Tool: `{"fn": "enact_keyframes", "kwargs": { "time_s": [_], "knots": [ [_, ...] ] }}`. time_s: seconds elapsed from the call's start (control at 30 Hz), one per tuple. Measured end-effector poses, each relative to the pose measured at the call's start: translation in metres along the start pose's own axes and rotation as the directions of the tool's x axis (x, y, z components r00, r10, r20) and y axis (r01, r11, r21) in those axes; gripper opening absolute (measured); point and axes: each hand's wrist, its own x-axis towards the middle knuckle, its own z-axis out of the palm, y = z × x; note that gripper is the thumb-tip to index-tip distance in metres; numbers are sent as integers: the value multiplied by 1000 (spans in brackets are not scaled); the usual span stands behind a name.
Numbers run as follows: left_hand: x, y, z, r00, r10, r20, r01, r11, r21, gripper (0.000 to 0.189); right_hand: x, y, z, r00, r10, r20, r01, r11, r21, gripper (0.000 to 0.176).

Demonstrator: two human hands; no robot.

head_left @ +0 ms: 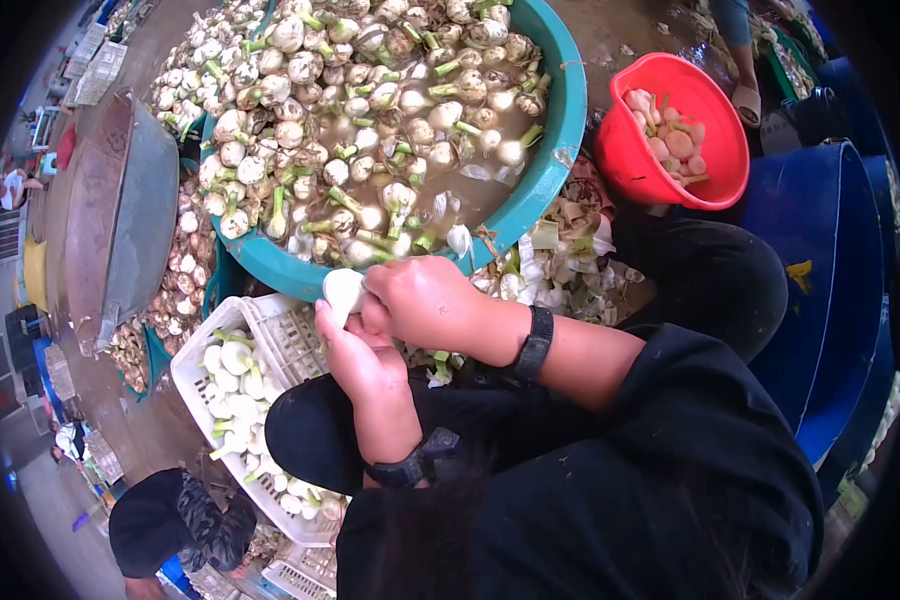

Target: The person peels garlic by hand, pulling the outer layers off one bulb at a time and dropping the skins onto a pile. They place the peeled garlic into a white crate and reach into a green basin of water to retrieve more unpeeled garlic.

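Ground of wet brown concrete shows beyond the hands, at the far side of a crowded open work area. The left hand and the right hand meet over the lap, both clenched around one peeled white bulb, which sticks out past the fingertips. Whether a blade is in either hand cannot be told.

Just ahead of the hands stands a big teal basin, filled with murky water and heaped with unpeeled bulbs that keep their green stalks. Beside the right forearm lies a pile of peelings, and farther out on that side sits a red bowl holding pale trimmed pieces, next to a blue drum. Under and beside the left hand is a white crate with cleaned bulbs in it. Well off to the left rests a large metal pan. Another person's sandalled foot stands past the red bowl.
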Motion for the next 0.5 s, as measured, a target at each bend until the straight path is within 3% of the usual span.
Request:
{"fn": "enact_keyframes", "kwargs": {
  "time_s": [0.07,0.1,0.13,0.17,0.2,0.23,0.27,0.3,0.37,0.4,0.43,0.47,0.5],
  "knots": [
    [6,3,-12,998,60,-20,-60,998,-1,34,2,11,10,993,-111,-47,116,987,114,22],
    [15,9,-33,995,-3,103,9,998,-65,32,3,27,20,995,-82,-61,84,996,24,22],
    [21,20,-52,972,-55,229,84,989,-122,31,4,45,20,999,28,29,-26,997,-75,24],
    [17,41,-60,984,-82,156,108,980,-166,26,4,63,13,984,148,100,-127,974,-187,26],
    [9,67,-72,991,65,120,-49,991,-128,23,5,72,-2,966,210,153,-150,932,-328,29],
    [-9,87,-61,892,385,-237,-416,904,-100,22,4,80,-17,937,286,200,-167,870,-463,32],
    [-9,115,-93,782,604,-155,-604,796,52,24,10,92,-31,951,297,85,-212,829,-518,35],
    [-31,145,-119,642,763,-75,-504,493,709,28,21,108,-47,956,290,-32,-257,785,-563,38],
    [-19,170,-163,371,918,-140,-440,306,844,35,48,171,-64,969,101,-224,-231,683,-693,20],
    [-21,169,-160,369,919,-136,-443,303,844,35,58,199,-71,974,156,-166,-227,606,-763,20],
    [-27,163,-155,305,949,-86,-515,240,823,37,66,220,-75,971,212,-112,-209,522,-827,21],
    [-32,156,-150,235,971,-43,-578,175,797,38,70,232,-76,941,329,73,-113,513,-851,23],
    [-28,145,-140,306,952,3,-677,216,703,37,76,238,-74,866,435,249,-9,511,-860,25]
  ]
}}
